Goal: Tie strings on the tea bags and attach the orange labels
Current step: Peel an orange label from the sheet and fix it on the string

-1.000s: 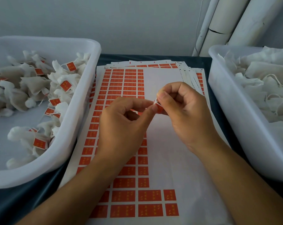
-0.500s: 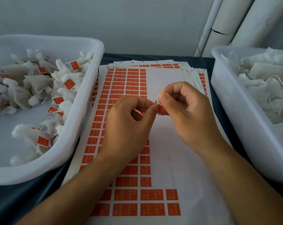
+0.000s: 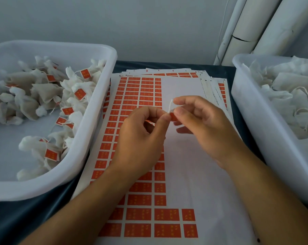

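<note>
Dark table (image 3: 34, 214), grey wall behind. Label sheet (image 3: 194, 174) lies between two tubs. Above it, left hand (image 3: 140, 138) and right hand (image 3: 202, 124) both pinch one label (image 3: 172, 117) at a string (image 3: 171, 106). Risk: adhesive closing crooked or missing the string. Finished bags (image 3: 34, 96) far left, untied bags (image 3: 291, 96) far right.

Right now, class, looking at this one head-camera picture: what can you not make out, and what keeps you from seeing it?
- Orange label: mostly covered by the pinching fingertips of the left hand and right hand.
- White string: only a short piece shows above the fingers; its tea bag is not visible.
- Print on the label sheet: too small and blurred to read.
- Right tub: cut off by the picture's right edge.
</note>
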